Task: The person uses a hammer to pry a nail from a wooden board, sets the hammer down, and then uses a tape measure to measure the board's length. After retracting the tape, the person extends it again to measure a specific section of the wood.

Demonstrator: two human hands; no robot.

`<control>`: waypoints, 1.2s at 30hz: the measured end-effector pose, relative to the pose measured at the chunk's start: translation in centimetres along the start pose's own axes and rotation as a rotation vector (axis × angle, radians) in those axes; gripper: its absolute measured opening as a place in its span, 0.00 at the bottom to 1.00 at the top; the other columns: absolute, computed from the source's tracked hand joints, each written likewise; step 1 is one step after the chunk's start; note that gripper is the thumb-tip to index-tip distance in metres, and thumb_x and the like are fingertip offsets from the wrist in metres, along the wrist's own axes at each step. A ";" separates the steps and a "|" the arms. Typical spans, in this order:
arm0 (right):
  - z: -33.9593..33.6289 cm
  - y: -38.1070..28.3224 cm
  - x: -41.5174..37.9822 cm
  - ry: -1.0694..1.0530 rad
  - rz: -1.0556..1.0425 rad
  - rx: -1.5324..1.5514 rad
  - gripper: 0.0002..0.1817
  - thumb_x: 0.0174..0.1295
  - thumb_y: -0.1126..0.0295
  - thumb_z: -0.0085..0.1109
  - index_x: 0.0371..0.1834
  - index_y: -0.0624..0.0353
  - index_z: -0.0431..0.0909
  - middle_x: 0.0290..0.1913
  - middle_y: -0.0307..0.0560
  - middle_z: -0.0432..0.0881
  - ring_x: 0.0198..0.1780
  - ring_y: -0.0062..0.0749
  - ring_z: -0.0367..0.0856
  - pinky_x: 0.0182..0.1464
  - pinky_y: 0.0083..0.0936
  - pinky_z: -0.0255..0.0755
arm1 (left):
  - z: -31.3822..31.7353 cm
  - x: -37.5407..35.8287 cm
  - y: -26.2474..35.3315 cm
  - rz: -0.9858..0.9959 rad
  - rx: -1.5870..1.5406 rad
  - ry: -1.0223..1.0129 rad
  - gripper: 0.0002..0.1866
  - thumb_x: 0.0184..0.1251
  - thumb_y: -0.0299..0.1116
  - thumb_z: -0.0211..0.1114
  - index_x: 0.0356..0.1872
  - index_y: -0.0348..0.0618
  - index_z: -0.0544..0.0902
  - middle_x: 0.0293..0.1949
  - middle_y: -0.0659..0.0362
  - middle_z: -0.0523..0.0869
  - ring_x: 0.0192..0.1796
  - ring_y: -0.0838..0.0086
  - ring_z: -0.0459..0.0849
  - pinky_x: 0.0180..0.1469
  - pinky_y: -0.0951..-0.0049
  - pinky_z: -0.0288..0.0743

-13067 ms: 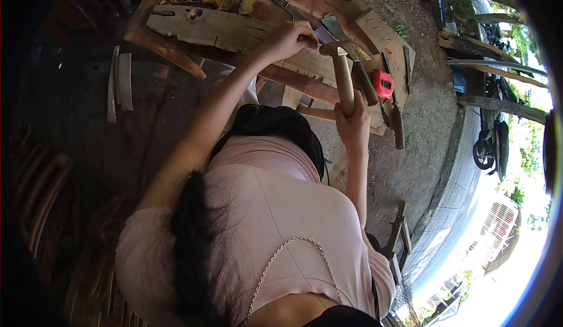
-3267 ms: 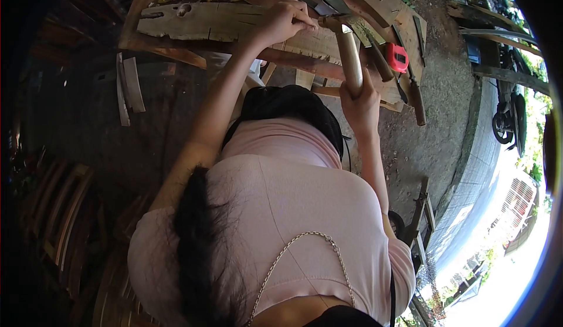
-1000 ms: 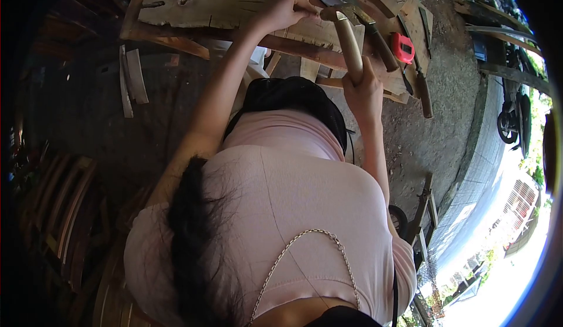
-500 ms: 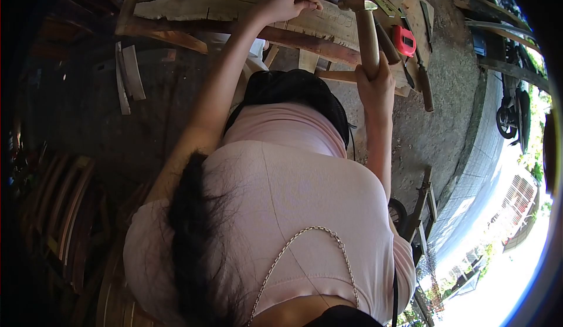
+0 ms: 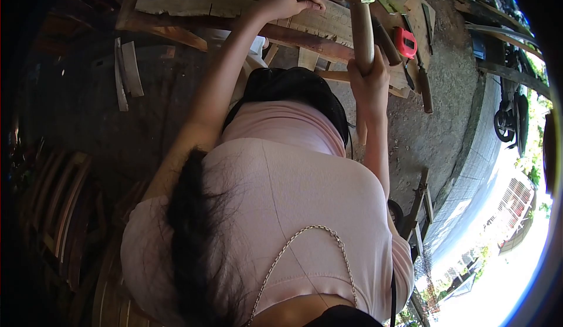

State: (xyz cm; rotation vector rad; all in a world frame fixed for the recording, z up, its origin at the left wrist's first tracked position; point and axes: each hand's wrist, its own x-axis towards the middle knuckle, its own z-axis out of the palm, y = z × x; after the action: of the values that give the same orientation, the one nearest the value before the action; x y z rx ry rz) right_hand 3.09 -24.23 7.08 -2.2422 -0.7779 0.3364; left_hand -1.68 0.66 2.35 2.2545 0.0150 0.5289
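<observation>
My right hand [image 5: 370, 86] is wrapped round the pale wooden handle of a hammer [image 5: 362, 39]. The hammer's metal head is up at the far end, over the right part of a worn wooden board [image 5: 223, 0]. My left hand [image 5: 290, 0] is over the middle of that board with thumb and fingers pinched together. What sits between those fingertips is too small or hidden to make out. Marks and small notches show on the board to the right of my left hand.
A red tape measure [image 5: 404, 42] lies right of the hammer, near a wood-handled tool [image 5: 424, 86] on the bench. Two wooden strips [image 5: 132, 69] are on the left. Curved wooden pieces [image 5: 67, 204] stand at lower left. A motorbike [image 5: 513, 116] is at far right.
My right hand and the hammer have shifted slightly left and up, bringing the head a little nearer my left hand. The left hand stays nearly in place, still pinched.
</observation>
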 end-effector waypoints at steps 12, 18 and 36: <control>0.5 0.6 -0.4 -0.008 -0.115 -0.148 0.14 0.52 0.70 0.57 0.43 0.59 0.72 0.23 0.61 0.78 0.30 0.60 0.79 0.30 0.44 0.70 | 0.6 0.0 -1.0 -0.058 0.021 -0.015 0.04 0.56 0.28 0.69 0.33 0.45 0.87 0.27 0.57 0.76 0.34 0.65 0.78 0.36 0.63 0.71; -0.4 -0.5 -0.3 0.060 -0.007 -0.092 0.16 0.52 0.70 0.60 0.45 0.59 0.72 0.24 0.62 0.79 0.31 0.61 0.80 0.30 0.44 0.71 | -0.1 -0.1 -0.2 -0.098 0.002 -0.050 0.05 0.56 0.28 0.68 0.34 0.46 0.87 0.28 0.57 0.76 0.35 0.64 0.78 0.37 0.63 0.71; 0.6 -0.5 -1.6 0.011 -0.012 -0.072 0.17 0.51 0.71 0.59 0.46 0.60 0.72 0.22 0.61 0.78 0.29 0.61 0.79 0.27 0.44 0.70 | -0.1 -0.5 -0.5 -0.067 0.006 -0.042 0.05 0.56 0.26 0.67 0.34 0.45 0.88 0.30 0.57 0.75 0.42 0.63 0.76 0.45 0.62 0.72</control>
State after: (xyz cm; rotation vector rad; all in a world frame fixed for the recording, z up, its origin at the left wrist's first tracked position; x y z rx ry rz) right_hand 1.33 -24.66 7.03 -2.3040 -0.8089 0.2939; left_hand -2.07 0.97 1.90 2.2617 0.0708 0.4458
